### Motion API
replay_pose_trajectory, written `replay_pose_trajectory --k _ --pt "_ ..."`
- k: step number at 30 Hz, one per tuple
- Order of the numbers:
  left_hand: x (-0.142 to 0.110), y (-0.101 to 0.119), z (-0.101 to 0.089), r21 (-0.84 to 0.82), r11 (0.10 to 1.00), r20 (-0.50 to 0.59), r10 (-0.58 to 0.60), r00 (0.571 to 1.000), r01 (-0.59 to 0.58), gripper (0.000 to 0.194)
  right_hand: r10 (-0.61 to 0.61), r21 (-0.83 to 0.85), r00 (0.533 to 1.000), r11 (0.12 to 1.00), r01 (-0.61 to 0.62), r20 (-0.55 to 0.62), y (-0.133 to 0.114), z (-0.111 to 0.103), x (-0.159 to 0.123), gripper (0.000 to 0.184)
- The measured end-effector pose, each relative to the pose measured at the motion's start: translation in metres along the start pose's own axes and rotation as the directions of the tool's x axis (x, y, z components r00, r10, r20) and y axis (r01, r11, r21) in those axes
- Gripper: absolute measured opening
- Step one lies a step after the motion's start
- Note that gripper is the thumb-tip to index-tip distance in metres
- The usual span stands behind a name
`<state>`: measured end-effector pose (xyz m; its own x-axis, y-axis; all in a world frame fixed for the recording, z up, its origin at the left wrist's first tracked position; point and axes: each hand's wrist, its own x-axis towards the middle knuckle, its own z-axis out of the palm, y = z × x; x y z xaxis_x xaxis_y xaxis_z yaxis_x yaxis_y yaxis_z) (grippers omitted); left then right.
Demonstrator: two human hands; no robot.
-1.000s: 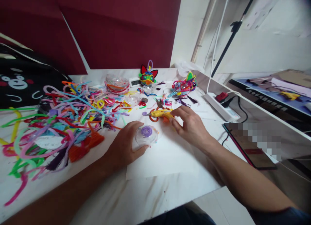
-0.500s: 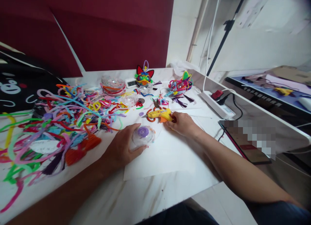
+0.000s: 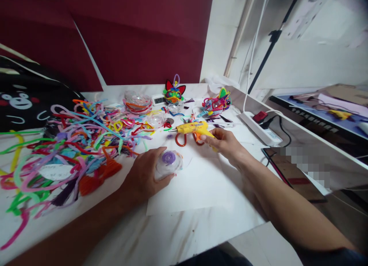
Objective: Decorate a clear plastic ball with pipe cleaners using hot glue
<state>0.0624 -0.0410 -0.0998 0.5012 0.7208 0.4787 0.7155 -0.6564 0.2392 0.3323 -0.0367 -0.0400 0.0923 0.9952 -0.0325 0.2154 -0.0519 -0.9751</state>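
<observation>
Fingers [image 3: 166, 176] of L hand [image 3: 148, 174] wrap clear plastic ball [image 3: 169, 163] w/ purple coil on top. R hand [image 3: 227, 143] grips yellow glue gun [image 3: 191, 128] above counter [image 3: 172, 229].

The left hand [image 3: 148, 172] is curved, with thumb and fingers apart around what it holds. The right hand [image 3: 227, 143] grips with bent fingers; both forearms reach forward, bare.
</observation>
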Motion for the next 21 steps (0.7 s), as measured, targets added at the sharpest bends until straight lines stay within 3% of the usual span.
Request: replay_pose_trajectory --k 9,13,21 --pt "0.002 0.003 -0.001 0.010 1.000 0.033 -0.006 0.999 0.006 0.063 -0.012 0.163 0.998 0.987 0.002 0.062 -0.014 -0.006 -0.018 0.041" --pt "0.001 0.005 -0.004 0.016 1.000 0.036 0.018 0.999 -0.019 0.058 -0.017 0.126 0.989 0.992 -0.002 0.147 -0.007 -0.008 -0.029 0.039" --pt "0.000 0.000 -0.006 -0.012 0.987 -0.175 0.159 0.972 -0.163 0.044 -0.046 0.113 0.976 0.993 0.023 0.212 0.003 -0.007 -0.035 0.042"
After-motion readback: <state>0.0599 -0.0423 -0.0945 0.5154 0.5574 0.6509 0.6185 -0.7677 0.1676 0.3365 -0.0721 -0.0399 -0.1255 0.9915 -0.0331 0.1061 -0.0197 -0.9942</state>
